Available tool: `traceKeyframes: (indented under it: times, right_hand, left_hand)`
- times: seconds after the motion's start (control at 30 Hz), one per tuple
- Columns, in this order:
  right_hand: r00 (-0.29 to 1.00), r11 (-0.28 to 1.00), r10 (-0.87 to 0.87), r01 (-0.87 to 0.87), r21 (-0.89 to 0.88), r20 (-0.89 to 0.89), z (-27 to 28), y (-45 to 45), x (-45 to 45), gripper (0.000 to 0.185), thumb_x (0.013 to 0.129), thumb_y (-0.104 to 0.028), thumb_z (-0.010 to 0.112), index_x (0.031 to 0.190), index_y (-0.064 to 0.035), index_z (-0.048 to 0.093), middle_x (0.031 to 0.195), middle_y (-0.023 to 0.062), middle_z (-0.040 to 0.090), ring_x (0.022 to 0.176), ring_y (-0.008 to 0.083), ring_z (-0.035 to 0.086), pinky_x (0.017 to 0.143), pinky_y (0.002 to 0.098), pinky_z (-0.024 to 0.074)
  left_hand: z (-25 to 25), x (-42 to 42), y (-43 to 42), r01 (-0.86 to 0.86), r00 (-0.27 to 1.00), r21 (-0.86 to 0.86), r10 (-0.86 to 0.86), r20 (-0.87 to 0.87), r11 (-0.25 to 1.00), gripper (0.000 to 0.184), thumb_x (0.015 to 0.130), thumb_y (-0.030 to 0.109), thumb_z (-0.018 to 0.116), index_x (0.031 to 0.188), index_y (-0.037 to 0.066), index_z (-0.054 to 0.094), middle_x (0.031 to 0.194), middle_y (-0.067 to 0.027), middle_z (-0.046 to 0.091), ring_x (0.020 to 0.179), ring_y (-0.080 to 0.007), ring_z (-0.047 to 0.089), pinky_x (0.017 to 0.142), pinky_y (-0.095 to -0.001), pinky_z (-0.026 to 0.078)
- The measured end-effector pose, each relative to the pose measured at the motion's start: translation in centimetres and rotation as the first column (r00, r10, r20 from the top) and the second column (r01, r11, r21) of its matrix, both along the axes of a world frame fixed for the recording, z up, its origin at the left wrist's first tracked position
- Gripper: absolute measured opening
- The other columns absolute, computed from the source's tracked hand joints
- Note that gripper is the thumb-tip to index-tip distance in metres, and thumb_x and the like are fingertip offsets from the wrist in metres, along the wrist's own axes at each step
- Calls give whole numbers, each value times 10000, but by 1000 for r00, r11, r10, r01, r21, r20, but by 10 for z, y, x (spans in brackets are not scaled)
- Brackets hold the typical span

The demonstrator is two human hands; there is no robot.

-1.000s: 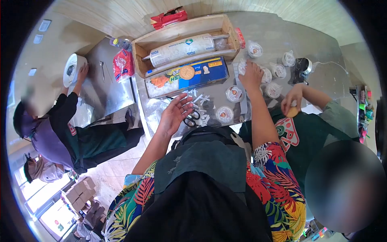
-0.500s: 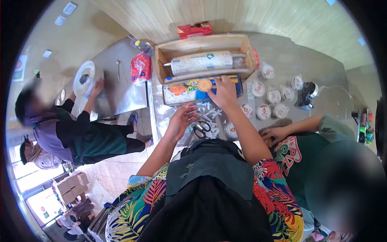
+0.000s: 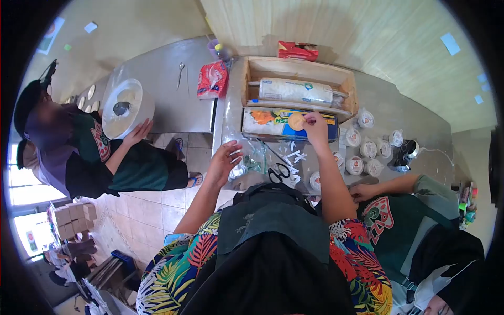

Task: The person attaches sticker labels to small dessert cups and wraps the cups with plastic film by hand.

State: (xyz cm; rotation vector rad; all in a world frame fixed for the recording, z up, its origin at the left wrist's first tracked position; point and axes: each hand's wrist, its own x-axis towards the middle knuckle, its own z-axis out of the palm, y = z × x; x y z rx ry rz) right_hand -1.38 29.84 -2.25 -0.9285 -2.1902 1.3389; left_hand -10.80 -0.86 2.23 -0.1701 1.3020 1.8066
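Observation:
My right hand (image 3: 316,128) pinches a round tan disc (image 3: 296,122) by its edge, with its flat face showing; I cannot make out exactly what it is. Just beneath it lies a long blue, yellow and white printed box (image 3: 262,118). My left hand (image 3: 226,162) is open with curled, spread fingers, holding nothing, left of a clear plastic bag (image 3: 256,159). Between my hands and my apron rest black-handled scissors (image 3: 279,172). White paper strips (image 3: 295,156) are scattered beside them.
Behind the printed box stands a wooden box (image 3: 350,105) holding a plastic roll (image 3: 295,91). Several lidded white cups (image 3: 369,148) occupy the right side. A red packet (image 3: 212,80) lies at left. One co-worker holds a white bowl (image 3: 137,100); another stands close on my right.
The view has turned, so the table's things appear further right. My right hand still pinches the disc over the printed box. The co-worker at left has tilted the bowl and brought it nearer their body.

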Motion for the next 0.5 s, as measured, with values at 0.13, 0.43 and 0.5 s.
traceKeyframes:
  times: [0.13,0.43,0.5]
  right_hand:
    - [977,979,53,-92,-183,-205,35,-18,9,156,718,28,668,859,10,603,759,43,613,681,97,556,630,234,464]
    - [490,762,346,-645,-65,-800,230,-99,52,131,754,7,673,837,-46,587,880,87,573,777,187,551,682,297,462]
    - [222,591,395,-804,62,-892,254,-109,58,96,755,-23,673,831,-40,618,907,132,597,775,231,571,692,340,478]
  left_hand:
    - [-7,-14,-14,-36,999,25,37,-26,999,415,907,358,496,1217,83,479,1154,-89,542,1042,-203,520,931,-350,403]
    - [0,-40,-7,-37,997,40,40,-62,999,404,888,335,534,1186,66,484,1116,-101,547,998,-205,533,894,-351,429]
    - [1,-39,-3,-15,998,49,18,-59,999,417,874,339,558,1181,66,485,1105,-94,550,981,-194,535,878,-332,432]
